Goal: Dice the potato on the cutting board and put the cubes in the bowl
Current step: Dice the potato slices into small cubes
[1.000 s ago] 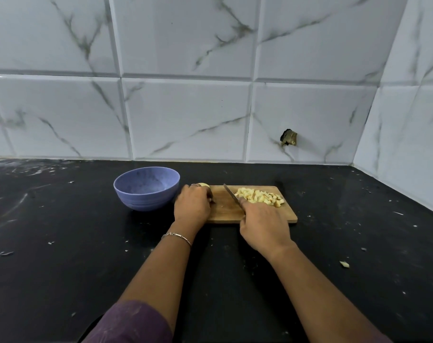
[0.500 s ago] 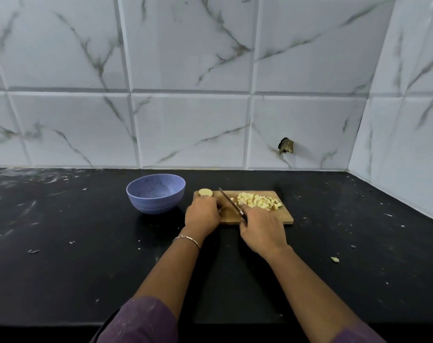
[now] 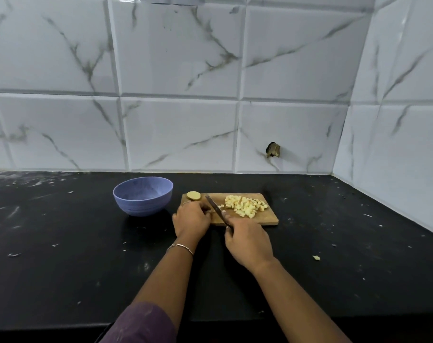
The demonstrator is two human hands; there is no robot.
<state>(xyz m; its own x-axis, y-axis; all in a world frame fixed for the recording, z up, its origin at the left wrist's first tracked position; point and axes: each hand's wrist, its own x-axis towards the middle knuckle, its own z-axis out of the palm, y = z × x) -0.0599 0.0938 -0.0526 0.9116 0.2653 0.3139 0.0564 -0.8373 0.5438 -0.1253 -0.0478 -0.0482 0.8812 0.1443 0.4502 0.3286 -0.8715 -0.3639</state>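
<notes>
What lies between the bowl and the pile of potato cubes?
Head view: a potato end piece, the left hand, and the knife held by the right hand.

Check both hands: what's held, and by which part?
Right hand grips the steel kitchen knife by its handle, blade over the wooden cutting board. Left hand curls beside the blade; what it holds is hidden.

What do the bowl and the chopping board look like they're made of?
The bowl looks like matte lavender plastic, possibly a fibre blend: soft sheen, faintly mottled inside, moulded rings near its base. The cutting board looks like wood or bamboo: warm tan colour, dull, unglossed surface.
</notes>
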